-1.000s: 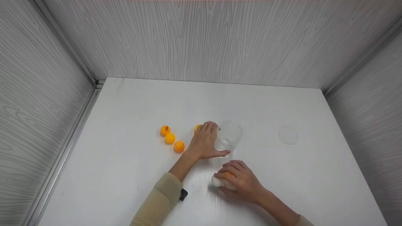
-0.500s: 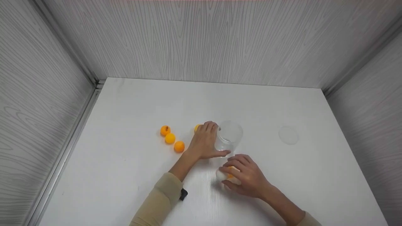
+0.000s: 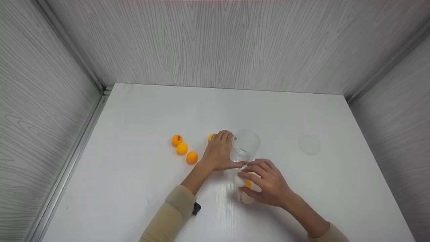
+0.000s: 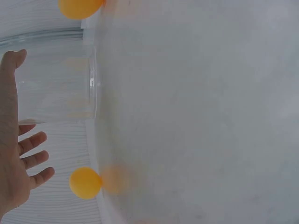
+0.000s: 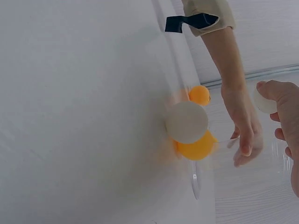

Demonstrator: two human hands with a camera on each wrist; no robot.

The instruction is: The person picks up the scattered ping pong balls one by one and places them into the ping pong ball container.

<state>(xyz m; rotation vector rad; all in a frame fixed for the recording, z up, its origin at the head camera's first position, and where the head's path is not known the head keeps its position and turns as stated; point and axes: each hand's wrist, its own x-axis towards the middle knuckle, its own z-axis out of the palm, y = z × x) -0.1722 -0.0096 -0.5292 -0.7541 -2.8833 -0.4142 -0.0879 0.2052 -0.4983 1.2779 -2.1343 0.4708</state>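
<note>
Clear container (image 3: 247, 143) stands upright, left fingers (image 4: 35, 160) spread around it (right fingers (image 3: 250, 176) pinch a white ball (image 3: 240, 180)).

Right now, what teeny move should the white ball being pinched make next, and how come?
Probably lift that white ball over the clear cup, because the right grip holds it above the table, close to but outside the cup, while the left grip holds the cup's side.
</note>
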